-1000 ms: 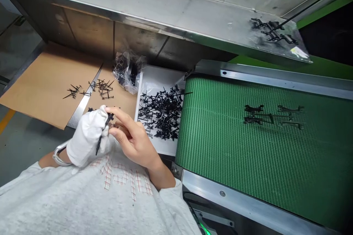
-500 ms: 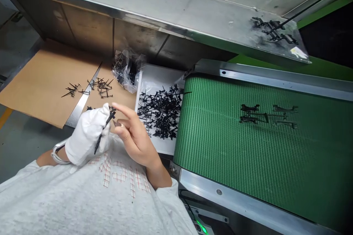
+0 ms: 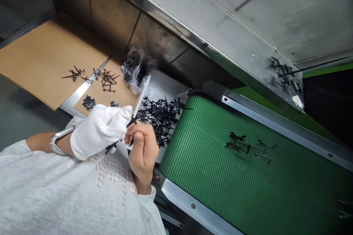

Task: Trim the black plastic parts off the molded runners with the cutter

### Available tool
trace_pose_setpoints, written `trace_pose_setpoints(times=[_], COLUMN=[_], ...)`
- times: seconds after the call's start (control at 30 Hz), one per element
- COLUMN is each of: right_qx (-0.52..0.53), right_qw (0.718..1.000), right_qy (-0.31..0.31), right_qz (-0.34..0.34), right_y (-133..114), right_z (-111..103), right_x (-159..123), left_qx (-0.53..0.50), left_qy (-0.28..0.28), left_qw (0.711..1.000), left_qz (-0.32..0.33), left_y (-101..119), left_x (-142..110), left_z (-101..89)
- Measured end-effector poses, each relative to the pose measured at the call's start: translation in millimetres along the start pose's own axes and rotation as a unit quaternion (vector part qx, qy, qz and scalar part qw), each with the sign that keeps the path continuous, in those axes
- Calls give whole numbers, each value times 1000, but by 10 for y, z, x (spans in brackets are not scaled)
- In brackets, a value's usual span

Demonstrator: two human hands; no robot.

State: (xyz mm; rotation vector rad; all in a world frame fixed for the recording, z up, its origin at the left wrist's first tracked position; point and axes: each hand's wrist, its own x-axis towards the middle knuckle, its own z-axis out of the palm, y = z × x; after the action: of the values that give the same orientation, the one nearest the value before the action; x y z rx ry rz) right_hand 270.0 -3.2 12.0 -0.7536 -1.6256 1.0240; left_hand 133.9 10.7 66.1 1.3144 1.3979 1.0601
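Observation:
My left hand (image 3: 98, 132), in a white fabric glove, is shut on a thin black plastic moulded piece (image 3: 130, 122) held across my front. My right hand (image 3: 142, 150) is bare, with its fingers curled in against the upper end of that piece, partly hiding it. Just beyond both hands lies a white tray (image 3: 162, 86) holding a tangled heap of similar black pieces (image 3: 160, 117). Its near corner is close to my right fingers.
A cardboard sheet (image 3: 41, 58) on the left carries small black pieces (image 3: 106, 80). A clear plastic bag (image 3: 135, 69) holds more. A green conveyor belt (image 3: 220, 176) with a steel edge carries dark parts (image 3: 242, 147). Black parts (image 3: 284, 73) also lie on the steel shelf overhead.
My right hand's spread fingers have closed in on the black piece. The whole view has tilted, so the belt and shelf now slant down to the right.

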Motion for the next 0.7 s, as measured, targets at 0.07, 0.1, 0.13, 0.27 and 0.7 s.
trace_pose_setpoints(times=[0.07, 0.1, 0.13, 0.27, 0.7], right_qx=[-30, -45, -58, -119, -170], right_qw=[999, 998, 996, 987, 983], right_qy=[-1, -1, 0, 21, -1], right_qz=[-28, -46, -62, -103, -70], right_y=[-8, -5, 1, 26, -36], right_z=[27, 39, 51, 88, 74], right_x=[4, 9, 16, 54, 11], left_qx=[2, 5, 11, 33, 79], left_qy=[5, 8, 11, 14, -26], left_qw=[1000, 1000, 999, 997, 993], left_qz=[13, 21, 31, 75, 88], left_y=[19, 23, 22, -22, -25], left_x=[-6, -10, -15, -41, -82], left_z=[-10, -15, -21, -41, -78])
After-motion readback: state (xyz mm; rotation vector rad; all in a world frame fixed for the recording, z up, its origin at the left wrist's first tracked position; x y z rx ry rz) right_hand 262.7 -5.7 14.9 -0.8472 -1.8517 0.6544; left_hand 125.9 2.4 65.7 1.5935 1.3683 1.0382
